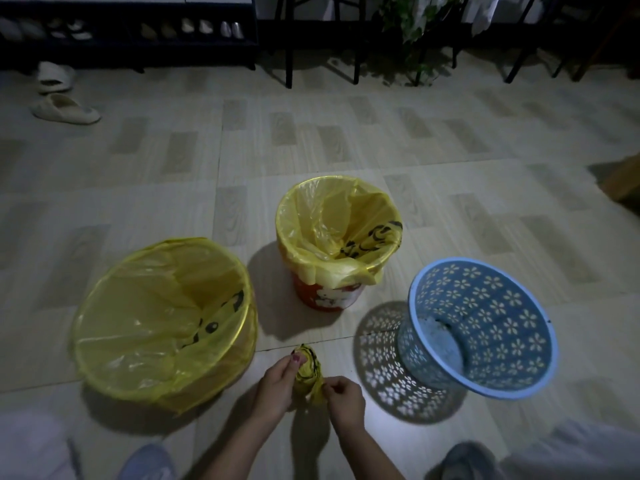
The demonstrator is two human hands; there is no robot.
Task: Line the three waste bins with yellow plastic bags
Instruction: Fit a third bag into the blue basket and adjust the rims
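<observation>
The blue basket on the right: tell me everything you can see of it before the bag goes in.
The blue basket is a round, flared bin, seemingly plastic, its walls pierced with flower-shaped cutouts that cast a patterned shadow on the tiled floor. A smooth rim rings its wide mouth; the solid base looks dusty. It stands unlined and empty, right of the orange bin, touching nothing but the floor. Neither hand reaches it.

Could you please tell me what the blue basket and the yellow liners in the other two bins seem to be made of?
The blue basket looks like moulded rigid plastic with a matte finish: its wall is pierced with flower-shaped cut-outs that cast a patterned shadow. The liners in the large bin and the orange bin look like thin, glossy, translucent plastic film, since they crinkle, glint and fold loosely over the rims.
</observation>
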